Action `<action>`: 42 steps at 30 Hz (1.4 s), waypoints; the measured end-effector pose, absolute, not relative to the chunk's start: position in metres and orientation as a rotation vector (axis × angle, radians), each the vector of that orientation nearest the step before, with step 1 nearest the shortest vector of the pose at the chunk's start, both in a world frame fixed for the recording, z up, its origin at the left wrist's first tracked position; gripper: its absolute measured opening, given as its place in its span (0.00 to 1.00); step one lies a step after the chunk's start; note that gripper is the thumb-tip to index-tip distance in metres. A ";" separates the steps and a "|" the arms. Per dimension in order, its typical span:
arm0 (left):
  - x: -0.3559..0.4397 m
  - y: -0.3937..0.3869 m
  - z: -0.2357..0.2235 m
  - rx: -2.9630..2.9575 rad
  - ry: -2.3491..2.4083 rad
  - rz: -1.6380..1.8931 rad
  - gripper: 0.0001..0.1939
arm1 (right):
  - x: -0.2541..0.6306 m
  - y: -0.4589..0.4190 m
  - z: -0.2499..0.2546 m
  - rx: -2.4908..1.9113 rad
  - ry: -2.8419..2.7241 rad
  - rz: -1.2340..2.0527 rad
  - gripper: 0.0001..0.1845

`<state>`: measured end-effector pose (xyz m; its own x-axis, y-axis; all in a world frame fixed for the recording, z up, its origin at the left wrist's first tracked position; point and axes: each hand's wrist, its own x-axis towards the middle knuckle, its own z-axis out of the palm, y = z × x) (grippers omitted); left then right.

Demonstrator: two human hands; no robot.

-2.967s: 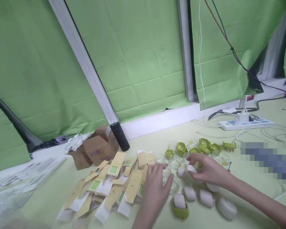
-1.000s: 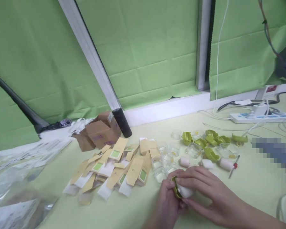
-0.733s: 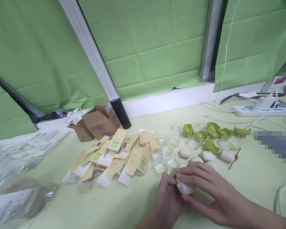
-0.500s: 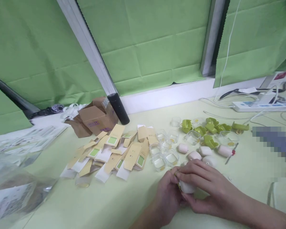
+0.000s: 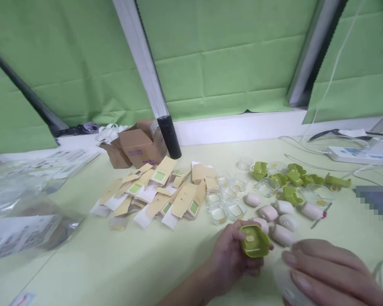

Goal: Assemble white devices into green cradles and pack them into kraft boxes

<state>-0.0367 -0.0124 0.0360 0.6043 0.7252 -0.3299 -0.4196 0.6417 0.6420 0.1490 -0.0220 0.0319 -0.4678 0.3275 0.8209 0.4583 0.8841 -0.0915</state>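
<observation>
My left hand [image 5: 225, 257] grips a green silicone case cover [image 5: 254, 244], its hollow inside facing me and a small pale oval patch on its inner wall. At the lower right, my right hand [image 5: 328, 267] is closed around a white earbud case [image 5: 290, 282], partly hidden by the fingers and smeared by motion. The two things are apart. Just beyond my hands lie several pink and white rounded cases [image 5: 283, 235]. Farther back sit several more green covers [image 5: 295, 174] among clear plastic boxes [image 5: 236, 208].
Folded tan card sleeves [image 5: 178, 202] form a pile left of centre. Behind it stand a cardboard box [image 5: 140, 148] and a black cylinder [image 5: 170, 138]. Clear plastic bags [image 5: 22, 229] lie at left. A white power strip [image 5: 360, 156] with cables is at back right.
The white case has come out of the green cover and moved right with my right hand. My left hand keeps the cover. The view has shifted left.
</observation>
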 end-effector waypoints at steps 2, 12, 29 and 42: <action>-0.037 -0.013 0.036 0.553 0.607 0.704 0.20 | 0.146 -0.021 0.040 -0.582 -2.095 -0.117 0.27; -0.034 -0.015 0.041 0.537 0.564 0.757 0.12 | 0.135 -0.009 0.030 -0.610 -2.209 0.110 0.30; -0.029 -0.018 0.033 0.451 0.514 0.796 0.10 | 0.121 -0.013 0.042 -0.577 -2.186 0.157 0.21; -0.044 -0.009 0.041 0.872 0.657 0.901 0.21 | 0.156 0.018 0.056 -0.824 -2.139 0.314 0.22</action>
<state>-0.0443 -0.0094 0.0414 0.4755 0.8705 -0.1272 -0.3874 0.3370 0.8581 0.1557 0.0180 0.0563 -0.4640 0.6519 0.5997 0.4522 0.7565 -0.4725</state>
